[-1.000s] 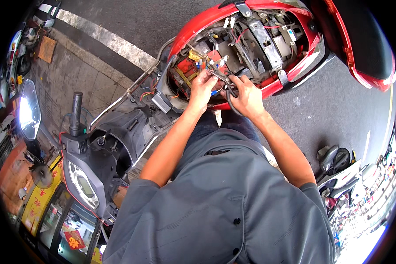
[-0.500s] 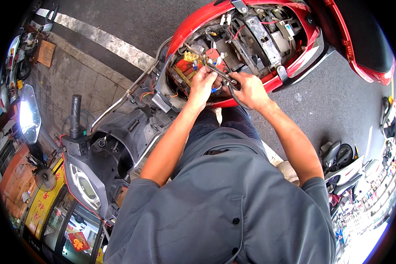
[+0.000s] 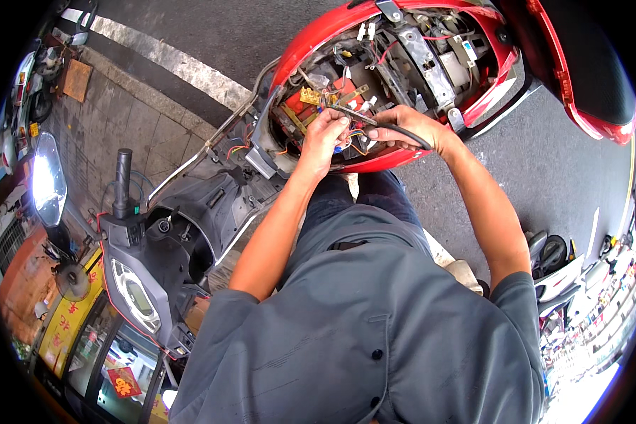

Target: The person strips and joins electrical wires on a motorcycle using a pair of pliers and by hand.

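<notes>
- The grey shirt (image 3: 332, 311) filled the foreground, its wearer standing against the near edge of the red scooter body (image 3: 300, 55).
- The left hand (image 3: 322, 143) was above the near left part of the open bay, fingertips drawn together in a pinch; what lay between them could not be told.
- The right hand (image 3: 408, 129) was over the near edge, fingers part-curled around dark-handled pliers (image 3: 405, 134), which slanted up and left toward the other hand.
- Thin coloured wires (image 3: 361, 143) looped between the hands, just inside the near edge; the hands and pliers covered part of them.
- A yellow block (image 3: 309, 95) sat near the left end of the bay, beyond the left hand.
- A metal bracket (image 3: 424, 65) spanned the bay from far edge to near, right of the wiring, blocking part of what lay below.
- White connectors (image 3: 366, 31) stood near the far edge.
- Past the right end, the raised black seat (image 3: 588, 67) hung over the road.
- To the left stood a grey handlebar console (image 3: 138, 297) and a mirror (image 3: 48, 180).
- Beyond the far edge, a white line (image 3: 166, 56) crossed the asphalt.
</notes>
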The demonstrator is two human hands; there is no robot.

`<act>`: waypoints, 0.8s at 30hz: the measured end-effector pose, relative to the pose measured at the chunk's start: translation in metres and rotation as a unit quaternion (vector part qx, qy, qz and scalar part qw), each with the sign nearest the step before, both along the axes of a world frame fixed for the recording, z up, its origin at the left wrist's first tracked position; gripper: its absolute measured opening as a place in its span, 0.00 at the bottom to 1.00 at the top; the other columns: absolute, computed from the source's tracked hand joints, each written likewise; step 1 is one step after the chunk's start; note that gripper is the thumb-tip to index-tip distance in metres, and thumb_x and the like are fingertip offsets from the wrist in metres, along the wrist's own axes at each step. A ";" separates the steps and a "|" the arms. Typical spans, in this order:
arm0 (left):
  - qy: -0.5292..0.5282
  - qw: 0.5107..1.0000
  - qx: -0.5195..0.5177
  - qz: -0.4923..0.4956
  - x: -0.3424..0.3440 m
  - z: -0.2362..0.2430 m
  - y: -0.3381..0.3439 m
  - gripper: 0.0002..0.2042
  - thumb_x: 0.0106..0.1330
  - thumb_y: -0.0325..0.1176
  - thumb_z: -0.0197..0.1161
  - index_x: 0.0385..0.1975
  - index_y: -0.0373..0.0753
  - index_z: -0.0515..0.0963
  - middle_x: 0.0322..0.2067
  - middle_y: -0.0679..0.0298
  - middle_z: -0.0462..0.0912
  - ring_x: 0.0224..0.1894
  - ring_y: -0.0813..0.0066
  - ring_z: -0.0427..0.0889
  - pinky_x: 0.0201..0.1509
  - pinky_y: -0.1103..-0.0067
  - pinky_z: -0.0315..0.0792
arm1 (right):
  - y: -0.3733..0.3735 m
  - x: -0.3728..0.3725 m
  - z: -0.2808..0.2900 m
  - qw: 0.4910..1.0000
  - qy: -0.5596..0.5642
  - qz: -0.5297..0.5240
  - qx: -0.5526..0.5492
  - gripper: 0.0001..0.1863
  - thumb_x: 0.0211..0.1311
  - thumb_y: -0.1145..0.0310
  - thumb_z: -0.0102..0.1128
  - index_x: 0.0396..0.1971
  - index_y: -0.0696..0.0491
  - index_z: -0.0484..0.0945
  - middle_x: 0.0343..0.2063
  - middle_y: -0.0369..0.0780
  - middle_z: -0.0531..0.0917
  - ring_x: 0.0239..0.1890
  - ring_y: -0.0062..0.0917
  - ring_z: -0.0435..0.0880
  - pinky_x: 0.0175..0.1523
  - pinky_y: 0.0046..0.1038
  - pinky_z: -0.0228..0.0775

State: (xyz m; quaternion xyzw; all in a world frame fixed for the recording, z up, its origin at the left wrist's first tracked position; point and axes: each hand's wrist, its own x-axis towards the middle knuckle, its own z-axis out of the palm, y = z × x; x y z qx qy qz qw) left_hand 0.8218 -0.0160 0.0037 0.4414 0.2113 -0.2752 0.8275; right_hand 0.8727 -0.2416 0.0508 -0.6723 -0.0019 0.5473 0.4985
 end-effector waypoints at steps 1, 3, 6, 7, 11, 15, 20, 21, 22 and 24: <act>-0.004 1.000 -0.007 -0.007 0.001 0.000 0.000 0.04 0.69 0.29 0.59 0.35 0.38 0.72 0.25 0.71 0.71 0.25 0.86 0.66 0.28 0.86 0.62 | -0.003 0.003 0.002 1.000 0.014 0.003 -0.001 0.26 0.61 0.46 0.66 0.46 0.53 0.82 0.18 0.30 0.74 0.16 0.11 0.69 0.19 0.16 0.57; -0.011 0.999 -0.019 -0.023 0.003 0.000 0.002 0.04 0.69 0.31 0.59 0.36 0.38 0.72 0.26 0.72 0.71 0.26 0.85 0.68 0.30 0.85 0.63 | -0.009 0.007 0.000 0.999 0.030 0.012 0.006 0.27 0.60 0.45 0.65 0.47 0.54 0.82 0.18 0.30 0.74 0.16 0.12 0.70 0.20 0.17 0.59; -0.004 0.998 0.017 -0.058 0.003 0.004 0.002 0.03 0.69 0.28 0.57 0.36 0.38 0.72 0.24 0.71 0.70 0.23 0.87 0.64 0.27 0.86 0.60 | -0.017 0.013 -0.003 0.999 0.027 0.040 0.025 0.29 0.60 0.44 0.65 0.48 0.54 0.82 0.18 0.31 0.75 0.16 0.13 0.70 0.20 0.18 0.59; -0.004 0.998 0.011 -0.055 0.003 0.003 0.002 0.03 0.69 0.28 0.57 0.36 0.37 0.72 0.24 0.71 0.70 0.23 0.87 0.64 0.27 0.86 0.60 | -0.017 0.014 -0.004 0.998 0.025 0.047 0.025 0.29 0.60 0.44 0.65 0.49 0.54 0.82 0.18 0.30 0.75 0.16 0.12 0.70 0.20 0.17 0.59; 0.020 0.999 -0.008 -0.036 0.000 0.000 0.000 0.03 0.70 0.29 0.57 0.37 0.38 0.72 0.24 0.70 0.71 0.24 0.86 0.66 0.28 0.85 0.63 | -0.017 0.001 -0.020 0.991 -0.126 0.050 -0.018 0.32 0.58 0.42 0.66 0.49 0.57 0.81 0.29 0.40 0.83 0.31 0.23 0.81 0.37 0.27 0.73; 0.012 1.000 0.016 -0.013 -0.010 -0.004 -0.011 0.04 0.72 0.32 0.55 0.41 0.40 0.72 0.27 0.70 0.74 0.26 0.83 0.71 0.32 0.83 0.68 | -0.002 -0.037 0.003 0.933 -0.309 0.020 -0.184 0.32 0.52 0.45 0.71 0.49 0.55 0.79 0.40 0.48 0.83 0.45 0.41 0.83 0.50 0.38 0.74; -0.002 0.999 0.040 -0.012 -0.012 -0.003 -0.019 0.08 0.72 0.33 0.54 0.45 0.39 0.73 0.26 0.71 0.75 0.27 0.84 0.70 0.33 0.84 0.66 | 0.017 -0.078 0.013 0.832 -0.474 -0.046 -0.285 0.33 0.48 0.49 0.73 0.52 0.52 0.76 0.36 0.44 0.76 0.41 0.43 0.79 0.45 0.42 0.73; -0.007 0.999 0.044 -0.014 -0.010 -0.002 -0.020 0.08 0.72 0.33 0.54 0.46 0.39 0.73 0.26 0.71 0.75 0.27 0.84 0.70 0.33 0.85 0.66 | 0.022 -0.080 0.012 0.822 -0.488 -0.041 -0.292 0.33 0.48 0.50 0.74 0.52 0.52 0.76 0.35 0.44 0.76 0.41 0.42 0.78 0.45 0.41 0.73; -0.012 0.999 0.048 -0.015 -0.010 -0.001 -0.021 0.08 0.72 0.33 0.54 0.46 0.40 0.73 0.26 0.71 0.75 0.27 0.85 0.70 0.33 0.85 0.66 | 0.027 -0.080 0.012 0.811 -0.501 -0.036 -0.299 0.33 0.48 0.51 0.74 0.52 0.52 0.76 0.35 0.44 0.76 0.41 0.41 0.78 0.45 0.41 0.73; -0.023 0.997 0.063 -0.028 -0.007 0.002 -0.021 0.07 0.73 0.32 0.53 0.45 0.40 0.74 0.26 0.72 0.75 0.27 0.85 0.71 0.33 0.85 0.65 | 0.032 -0.075 0.008 0.804 -0.508 -0.046 -0.306 0.32 0.47 0.53 0.74 0.51 0.52 0.77 0.35 0.44 0.76 0.41 0.40 0.79 0.45 0.40 0.73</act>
